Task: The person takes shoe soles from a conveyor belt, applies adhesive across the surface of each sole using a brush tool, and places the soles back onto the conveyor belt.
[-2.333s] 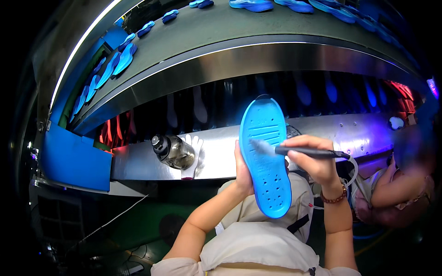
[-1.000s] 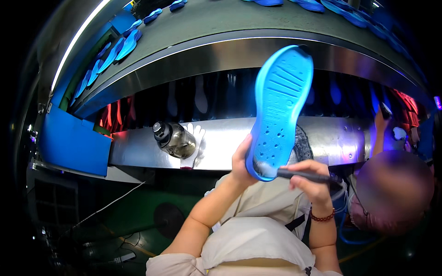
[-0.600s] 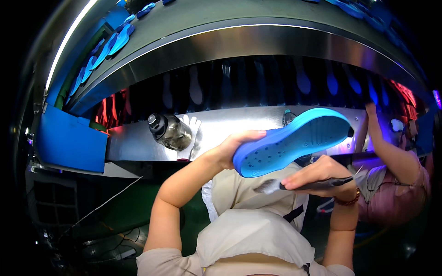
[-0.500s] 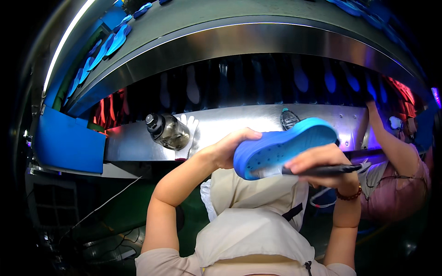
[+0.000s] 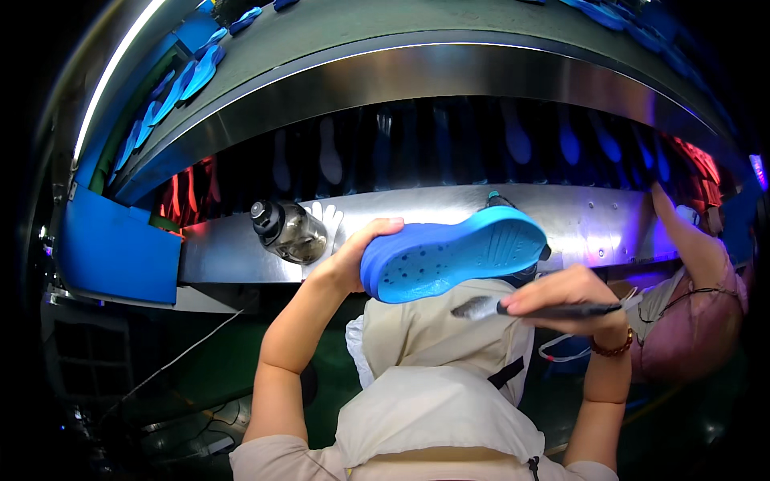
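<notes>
My left hand grips a blue shoe sole by its end at the left, thumb along the upper edge. The sole is tilted so that its hollow inner face, dotted with small holes at one end and ribbed at the other, shows. A wet-looking sheen lies near its lower edge. In my right hand is a brush with a dark handle, its bristles pointing left. The bristles are just below the sole and apart from it.
A dark translucent bottle and a white glove rest on the metal ledge. Behind it, more soles show in a dark opening. Blue soles lie on the conveyor belt above. A co-worker's arm reaches in at right.
The brush has come off the sole's inner face and moved slightly down. My left hand has shifted the sole left, turning its inner face more into view.
</notes>
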Demonstrator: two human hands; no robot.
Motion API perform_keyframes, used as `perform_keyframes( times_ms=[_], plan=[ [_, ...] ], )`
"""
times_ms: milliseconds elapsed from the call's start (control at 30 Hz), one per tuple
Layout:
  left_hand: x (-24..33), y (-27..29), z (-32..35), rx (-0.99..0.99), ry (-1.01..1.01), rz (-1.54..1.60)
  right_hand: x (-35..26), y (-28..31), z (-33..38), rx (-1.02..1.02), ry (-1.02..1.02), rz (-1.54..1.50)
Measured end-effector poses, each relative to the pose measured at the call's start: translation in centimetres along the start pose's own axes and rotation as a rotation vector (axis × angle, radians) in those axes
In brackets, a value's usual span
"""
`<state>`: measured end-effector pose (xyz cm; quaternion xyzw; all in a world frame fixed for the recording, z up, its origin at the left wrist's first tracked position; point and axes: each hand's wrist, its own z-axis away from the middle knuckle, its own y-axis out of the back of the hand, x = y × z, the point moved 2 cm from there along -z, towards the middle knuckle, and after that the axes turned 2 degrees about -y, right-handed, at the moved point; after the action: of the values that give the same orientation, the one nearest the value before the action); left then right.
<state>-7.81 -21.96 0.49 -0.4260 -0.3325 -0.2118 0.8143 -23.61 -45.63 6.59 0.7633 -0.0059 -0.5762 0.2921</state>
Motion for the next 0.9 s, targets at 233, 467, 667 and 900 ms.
perform_keyframes(
  times_ms=[233, 467, 667, 900],
  plan=[
    [1.7, 0.2, 1.2, 0.058, -0.203, 0.158, -0.4, -1.4, 0.6, 0.231, 0.048, 0.23],
    [-3.7, -1.3, -3.9, -0.433, -0.438, 0.591, 0.0, -3.0, -3.2, 0.524, 0.039, 0.198],
    [-4.2, -2.7, -5.2, -0.254, -0.433, 0.646, 0.8, -4.9, -5.9, 0.58, 0.173, 0.392],
    [-3.0, -1.8, -2.9, -0.161, -0.547, 0.699, -3.8, -4.2, -4.2, 0.229, 0.164, 0.201]
  ],
)
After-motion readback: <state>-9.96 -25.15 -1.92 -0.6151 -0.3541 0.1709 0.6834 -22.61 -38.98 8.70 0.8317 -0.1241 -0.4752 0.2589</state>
